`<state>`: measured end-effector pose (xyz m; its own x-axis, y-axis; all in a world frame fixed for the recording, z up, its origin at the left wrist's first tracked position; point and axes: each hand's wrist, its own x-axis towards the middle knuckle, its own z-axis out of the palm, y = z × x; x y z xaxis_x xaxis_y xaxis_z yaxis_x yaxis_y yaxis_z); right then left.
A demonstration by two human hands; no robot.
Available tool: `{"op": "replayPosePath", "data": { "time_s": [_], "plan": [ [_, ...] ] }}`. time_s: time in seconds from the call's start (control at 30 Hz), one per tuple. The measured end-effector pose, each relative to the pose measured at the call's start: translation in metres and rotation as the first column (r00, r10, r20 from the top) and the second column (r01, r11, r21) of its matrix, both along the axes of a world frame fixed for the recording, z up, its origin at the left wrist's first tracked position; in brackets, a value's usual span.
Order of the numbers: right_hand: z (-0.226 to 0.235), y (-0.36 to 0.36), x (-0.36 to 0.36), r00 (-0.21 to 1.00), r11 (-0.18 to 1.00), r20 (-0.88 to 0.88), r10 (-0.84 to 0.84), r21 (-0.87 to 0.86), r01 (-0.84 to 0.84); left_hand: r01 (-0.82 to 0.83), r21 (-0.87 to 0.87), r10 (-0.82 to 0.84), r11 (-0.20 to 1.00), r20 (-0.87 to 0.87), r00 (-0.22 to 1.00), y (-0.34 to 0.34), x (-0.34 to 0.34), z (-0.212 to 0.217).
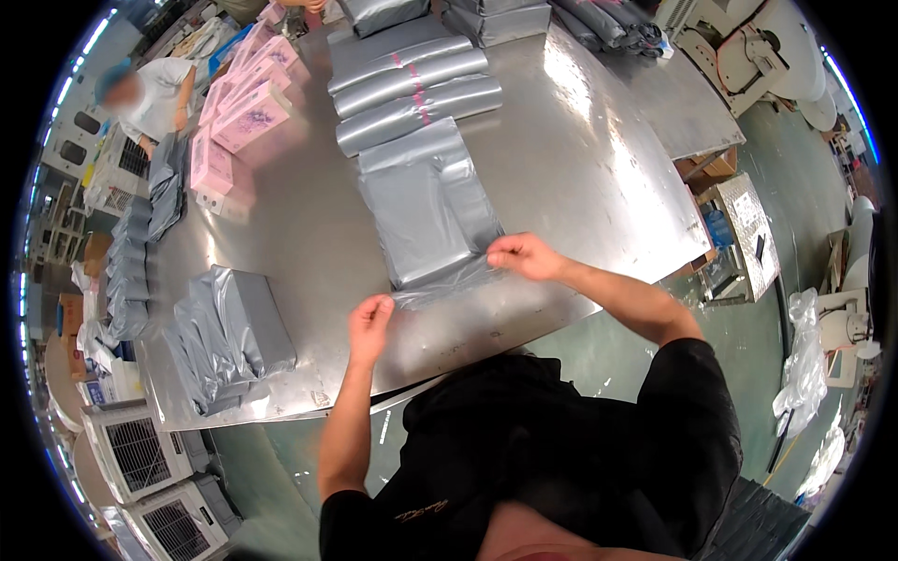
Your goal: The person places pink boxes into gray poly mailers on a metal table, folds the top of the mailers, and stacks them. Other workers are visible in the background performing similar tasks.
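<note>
A grey plastic mailing bag (418, 220) lies flat on the metal table in front of me, something boxy showing through it. Thin, see-through film (444, 288) stretches along its near end. My right hand (526, 257) pinches this film at the bag's near right corner. By the near left corner is my left hand (370, 323), its fingers closed at the film's other end. Just beyond the bag, rolled or folded grey bags (412, 93) lie in an overlapping row, with pink marks on them.
Pink printed boxes (251, 117) stand at the far left of the metal table (580, 187). Filled grey bags (234, 327) lean together at the near left corner. More grey packages (496, 23) are stacked at the far side. Left of the table, a person (159, 93) stands beside machines.
</note>
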<state>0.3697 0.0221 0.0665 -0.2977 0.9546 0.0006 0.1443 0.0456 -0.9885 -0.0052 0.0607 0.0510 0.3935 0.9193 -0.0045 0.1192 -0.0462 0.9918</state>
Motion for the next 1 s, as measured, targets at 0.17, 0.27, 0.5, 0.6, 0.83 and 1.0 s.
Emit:
{"op": "replayPosePath", "data": {
  "time_s": [0.17,0.27,0.5,0.6,0.83,1.0],
  "plan": [
    [-0.028,0.021,-0.024,0.913,0.852,-0.235,-0.334,-0.489,0.186,-0.090,-0.484,0.226,0.870,0.231,0.946,0.023,0.031,-0.038],
    [-0.031,0.035,-0.028,0.960,0.847,-0.057,-0.274,-0.487,0.213,-0.043,-0.461,0.140,0.886,0.178,0.974,0.028,0.030,-0.032],
    [-0.019,0.034,-0.015,0.946,0.744,-0.302,-0.120,-0.658,-0.116,0.150,-0.622,0.010,0.769,0.247,0.969,0.014,0.003,-0.019],
    [-0.011,0.025,-0.032,0.963,0.714,-0.267,-0.021,-0.678,-0.172,0.180,-0.572,0.025,0.800,0.332,0.943,-0.019,-0.013,0.024],
    [0.022,0.043,-0.133,0.859,0.719,-0.511,0.028,-0.587,-0.372,-0.190,-0.055,0.185,0.980,-0.089,0.979,-0.043,-0.090,0.031],
    [0.045,0.103,-0.302,0.956,0.790,-0.111,0.273,-0.541,-0.288,-0.350,0.602,0.607,0.718,-0.294,0.739,-0.037,-0.213,0.081]
  ]
}}
